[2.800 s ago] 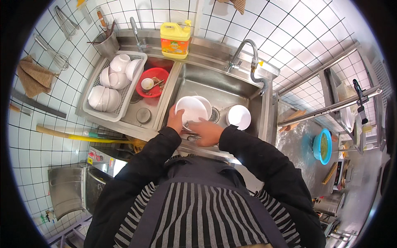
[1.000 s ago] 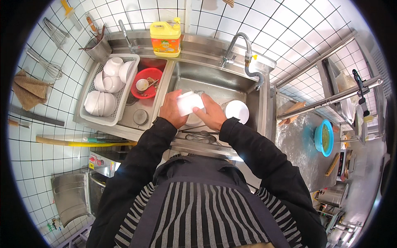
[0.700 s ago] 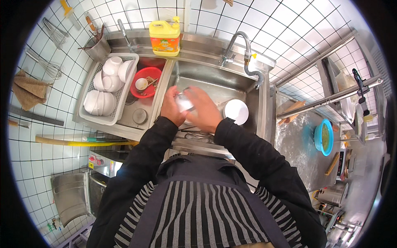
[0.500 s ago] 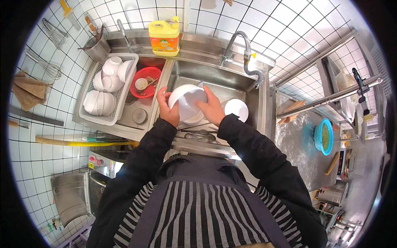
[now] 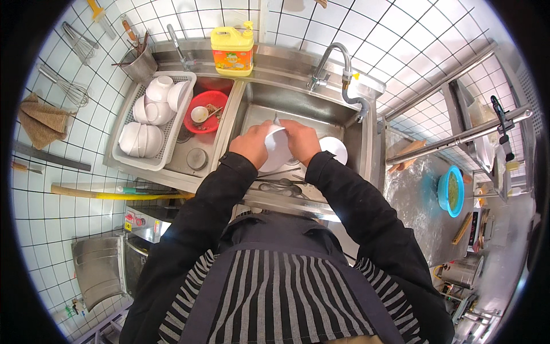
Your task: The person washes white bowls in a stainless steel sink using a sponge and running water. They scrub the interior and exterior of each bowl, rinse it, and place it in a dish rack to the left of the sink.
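Observation:
Over the right sink basin [image 5: 269,94], a white bowl [image 5: 277,148] is gripped between my two hands. My left hand [image 5: 252,143] closes on its left rim, and my right hand [image 5: 302,141] on its right rim. A small grey tip, perhaps of a cloth [image 5: 277,120], shows between the hands at the far rim; most of it is hidden. Another white bowl [image 5: 334,150] sits in the basin, just right of my right hand. Metal spoons [image 5: 281,186] and thin sticks lie at the basin's near side, below the held bowl.
To the left stands a grey draining basket [image 5: 152,165] of stacked white bowls. A red basin [image 5: 201,127] with scraps and a small cup sits beside it. Behind are a yellow detergent jug [image 5: 232,56] and a curved faucet [image 5: 327,57]. A blue basin [image 5: 451,192] rests on the right counter.
The bowl has tilted and turned between my hands, so less of its outside shows. My left hand has moved right, and both hands are closer together. The view has shifted slightly.

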{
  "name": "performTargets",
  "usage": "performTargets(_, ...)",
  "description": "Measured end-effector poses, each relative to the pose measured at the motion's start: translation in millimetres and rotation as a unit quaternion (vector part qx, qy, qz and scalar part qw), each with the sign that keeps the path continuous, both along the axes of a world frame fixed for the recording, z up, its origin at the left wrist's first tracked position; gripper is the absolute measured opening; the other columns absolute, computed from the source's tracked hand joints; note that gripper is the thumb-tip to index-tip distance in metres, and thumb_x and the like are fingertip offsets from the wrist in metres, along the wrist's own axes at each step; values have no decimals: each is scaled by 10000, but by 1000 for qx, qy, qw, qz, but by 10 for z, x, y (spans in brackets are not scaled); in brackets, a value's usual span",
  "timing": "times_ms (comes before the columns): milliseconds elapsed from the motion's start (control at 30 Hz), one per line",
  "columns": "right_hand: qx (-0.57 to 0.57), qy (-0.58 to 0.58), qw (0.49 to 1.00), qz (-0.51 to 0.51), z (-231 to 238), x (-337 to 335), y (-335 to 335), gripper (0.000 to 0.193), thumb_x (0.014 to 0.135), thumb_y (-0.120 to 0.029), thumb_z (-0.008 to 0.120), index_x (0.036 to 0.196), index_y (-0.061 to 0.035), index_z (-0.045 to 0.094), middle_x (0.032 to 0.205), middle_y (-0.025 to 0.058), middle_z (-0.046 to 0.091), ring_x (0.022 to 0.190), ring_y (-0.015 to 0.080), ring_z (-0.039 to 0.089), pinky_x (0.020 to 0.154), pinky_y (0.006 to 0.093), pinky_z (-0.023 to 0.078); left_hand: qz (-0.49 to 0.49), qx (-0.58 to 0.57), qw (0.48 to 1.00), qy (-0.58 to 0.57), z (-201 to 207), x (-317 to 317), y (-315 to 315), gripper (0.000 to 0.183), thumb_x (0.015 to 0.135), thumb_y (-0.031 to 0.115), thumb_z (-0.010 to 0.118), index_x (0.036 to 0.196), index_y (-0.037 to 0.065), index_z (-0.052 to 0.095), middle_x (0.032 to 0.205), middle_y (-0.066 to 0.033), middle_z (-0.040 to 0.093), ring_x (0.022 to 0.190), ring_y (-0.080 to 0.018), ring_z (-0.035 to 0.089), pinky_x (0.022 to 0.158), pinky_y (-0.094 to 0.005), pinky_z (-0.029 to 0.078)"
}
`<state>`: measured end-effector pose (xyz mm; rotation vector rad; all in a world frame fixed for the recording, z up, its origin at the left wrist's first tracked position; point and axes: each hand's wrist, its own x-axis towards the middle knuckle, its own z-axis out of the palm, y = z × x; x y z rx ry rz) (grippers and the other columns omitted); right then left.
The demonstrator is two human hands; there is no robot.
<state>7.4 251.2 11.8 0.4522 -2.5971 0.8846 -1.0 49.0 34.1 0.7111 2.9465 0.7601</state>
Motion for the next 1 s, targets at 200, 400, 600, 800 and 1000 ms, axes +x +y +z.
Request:
performTargets(200, 42, 61, 995, 71, 180, 109, -166, 408, 772, 48, 622, 1160, -74, 651, 1188, 140, 701, 1010, 353, 693, 830, 415, 584, 2, -65, 998, -1, 301, 43, 62, 500, 872, 59, 540, 1364, 125, 479, 1167, -193, 680, 887, -432, 694, 755, -546, 560)
performTargets(400, 62, 122, 986, 99, 307, 30, -55, 375, 799, 23, 636, 1160, -74, 666, 1193, 128, 707, 1002, 334, 704, 832, 407, 586, 26, 53, 996, -70, 150, 4, -39, 496, 863, 60, 519, 1358, 98, 491, 1158, -227, 672, 988, -453, 666, 890, -520, 525)
performTargets(600, -91, -2, 995, -28, 82, 89, -191, 259, 911, -48, 643, 1168, -40, 671, 1099, 134, 723, 917, 270, 718, 789, 345, 575, 51, 257, 957, -121, -161, -67, -123, 506, 845, -23, 470, 1346, 50, 484, 1209, -258, 622, 1171, -415, 596, 1025, -441, 459)
performTargets(800, -508, -367, 770, -118, -192, 131, -304, 282, 1012, -184, 623, 1178, 41, 657, 931, 65, 722, 829, 134, 659, 727, 341, 537, 94, 451, 886, -57, -300, 120, -109, 632, 782, -103, 465, 1400, 24, 424, 1291, -176, 546, 1272, -295, 523, 1103, -365, 393)
performTargets(1000, -13, -98, 991, -89, -27, -42, -60, 225, 902, -49, 642, 1115, -33, 712, 1030, 178, 743, 887, 343, 724, 790, 402, 565, 21, 324, 932, -159, -301, 53, -220, 578, 795, -10, 502, 1370, 51, 508, 1227, -219, 657, 1137, -395, 648, 965, -432, 516)
